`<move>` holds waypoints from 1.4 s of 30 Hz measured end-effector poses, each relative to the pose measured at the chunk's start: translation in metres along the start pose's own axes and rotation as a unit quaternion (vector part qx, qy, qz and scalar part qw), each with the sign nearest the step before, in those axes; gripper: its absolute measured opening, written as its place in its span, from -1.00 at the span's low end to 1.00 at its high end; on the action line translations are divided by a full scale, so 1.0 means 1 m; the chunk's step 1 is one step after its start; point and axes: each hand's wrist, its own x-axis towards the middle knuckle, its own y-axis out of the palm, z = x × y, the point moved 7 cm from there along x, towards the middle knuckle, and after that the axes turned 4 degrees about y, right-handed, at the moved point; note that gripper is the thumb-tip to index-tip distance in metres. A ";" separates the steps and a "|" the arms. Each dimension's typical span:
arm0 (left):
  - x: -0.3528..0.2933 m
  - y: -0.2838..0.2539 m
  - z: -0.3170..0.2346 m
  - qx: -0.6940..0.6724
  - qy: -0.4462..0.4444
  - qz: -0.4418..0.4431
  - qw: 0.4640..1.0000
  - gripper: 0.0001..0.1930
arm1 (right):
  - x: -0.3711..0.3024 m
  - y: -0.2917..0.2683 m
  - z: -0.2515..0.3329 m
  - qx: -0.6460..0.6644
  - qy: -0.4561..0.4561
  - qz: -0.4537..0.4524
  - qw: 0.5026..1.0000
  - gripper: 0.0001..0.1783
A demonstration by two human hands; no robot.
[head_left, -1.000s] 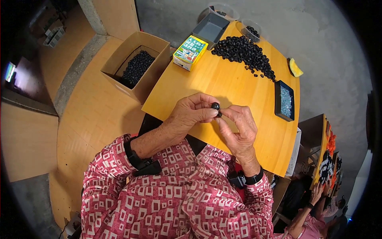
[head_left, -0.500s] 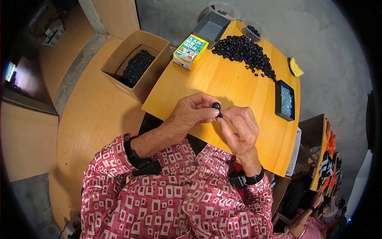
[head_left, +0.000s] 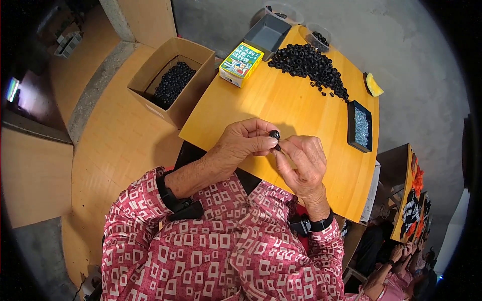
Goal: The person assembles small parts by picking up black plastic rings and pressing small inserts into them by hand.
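Above the near edge of the table, my left hand [head_left: 243, 140] pinches a small round black plastic piece [head_left: 274, 134] between thumb and fingers. My right hand [head_left: 304, 165] is closed beside it, its thumb and fingertips meeting at the lower end of that piece. Whatever the right fingertips grip is too small to make out. A heap of similar small black pieces [head_left: 309, 65] lies farther back on the table. At the right edge stands a black tray [head_left: 370, 131] with tiny clear bluish parts [head_left: 361, 126] in it.
A cardboard box [head_left: 193, 95] with many dark pieces stands left of the table [head_left: 261, 103]. A yellow-green carton [head_left: 241, 64], a grey bin [head_left: 266, 35] and clear tubs [head_left: 321, 37] sit at the back. A yellow curved object [head_left: 373, 85] lies right. Other people [head_left: 386, 281] sit lower right.
Both hands stay nearly in place. The black piece has tipped slightly in my left fingers, and my right fingertips have shifted a little. At lower right, another person's hands have moved.
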 end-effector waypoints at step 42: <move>-0.008 0.023 -0.003 0.042 -0.010 0.119 0.992 -0.72 | 0.000 -0.032 -0.006 0.072 0.063 0.035 0.995 -0.78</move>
